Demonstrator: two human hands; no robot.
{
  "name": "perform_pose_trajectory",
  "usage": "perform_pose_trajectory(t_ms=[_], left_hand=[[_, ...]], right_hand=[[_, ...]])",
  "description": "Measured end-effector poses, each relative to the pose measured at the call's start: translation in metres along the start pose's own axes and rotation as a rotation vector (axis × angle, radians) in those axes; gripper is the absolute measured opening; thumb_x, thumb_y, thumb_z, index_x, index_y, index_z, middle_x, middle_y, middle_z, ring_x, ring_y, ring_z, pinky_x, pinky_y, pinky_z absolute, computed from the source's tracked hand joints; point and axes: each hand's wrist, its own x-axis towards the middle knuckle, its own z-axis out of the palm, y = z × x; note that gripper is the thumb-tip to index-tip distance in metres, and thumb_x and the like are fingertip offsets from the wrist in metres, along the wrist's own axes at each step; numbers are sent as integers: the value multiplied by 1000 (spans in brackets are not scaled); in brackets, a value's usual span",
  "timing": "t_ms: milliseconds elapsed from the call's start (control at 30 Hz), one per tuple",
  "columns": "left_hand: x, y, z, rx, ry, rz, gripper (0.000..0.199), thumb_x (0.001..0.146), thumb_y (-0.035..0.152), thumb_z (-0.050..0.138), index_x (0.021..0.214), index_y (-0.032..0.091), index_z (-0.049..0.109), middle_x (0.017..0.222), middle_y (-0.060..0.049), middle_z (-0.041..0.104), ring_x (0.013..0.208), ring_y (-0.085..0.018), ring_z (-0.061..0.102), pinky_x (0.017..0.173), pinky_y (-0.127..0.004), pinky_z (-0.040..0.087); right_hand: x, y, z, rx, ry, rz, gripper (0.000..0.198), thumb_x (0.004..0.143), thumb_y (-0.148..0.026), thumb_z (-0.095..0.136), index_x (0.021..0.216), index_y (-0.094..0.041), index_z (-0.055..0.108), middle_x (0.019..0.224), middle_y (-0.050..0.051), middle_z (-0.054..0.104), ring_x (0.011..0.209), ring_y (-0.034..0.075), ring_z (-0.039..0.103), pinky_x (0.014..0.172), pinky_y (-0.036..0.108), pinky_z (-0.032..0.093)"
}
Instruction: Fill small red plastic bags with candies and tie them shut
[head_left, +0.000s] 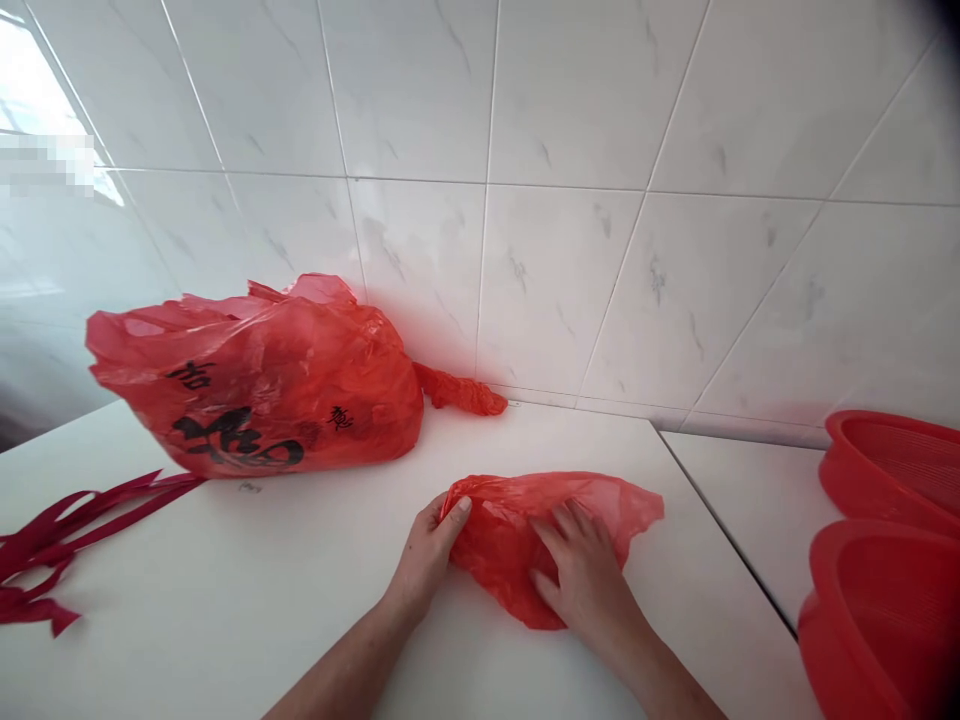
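A thin red plastic bag [499,540] lies crumpled on the white table in front of me. My left hand [435,545] pinches its left end, thumb on top. Spread over the bag's right half are the fingers of my right hand [581,565], touching the film from above. Whether anything is inside this bag I cannot make out. To the left stands a larger, full red plastic bag [300,390] with black printed characters. A twisted piece of red plastic [465,392] lies beside it, by the wall.
Dark red ribbons [67,545] lie at the table's left. Two red plastic baskets [847,560] stand at the right edge, past a seam between the white tabletops [720,520]. A tiled wall [555,290] borders the back.
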Motion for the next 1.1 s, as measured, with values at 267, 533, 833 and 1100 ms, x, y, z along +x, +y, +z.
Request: perform_pose_trajectory(t_ms=[267,533,833,1100], left_hand=[[5,-10,3,-124,37,-41,31,72,32,68,98,17,61,90,-5,69,79,-21,64,74,-32,50],[8,-4,-2,-39,294,-21,16,60,12,58,68,19,46,53,9,46,46,-7,41,46,-18,30],[-1,-11,7,-113,127,53,26,79,41,61,92,19,56,86,-3,62,75,-16,57,69,-27,46],[26,41,-53,63,802,678,22,79,28,59,98,19,53,94,-4,55,85,-14,55,75,-26,46]], right_hand=[[4,-38,8,111,49,-2,37,83,-10,45,116,-19,61,117,12,55,105,24,54,90,37,48],[17,-3,2,-38,-69,186,28,84,-19,46,104,-18,66,103,13,62,97,31,56,83,48,45],[-3,-42,13,-66,345,-90,26,88,-15,43,105,-14,62,104,12,59,90,25,56,78,41,47],[-11,-34,22,41,557,-608,27,90,-27,49,111,-17,63,108,13,60,93,24,60,79,36,47]])
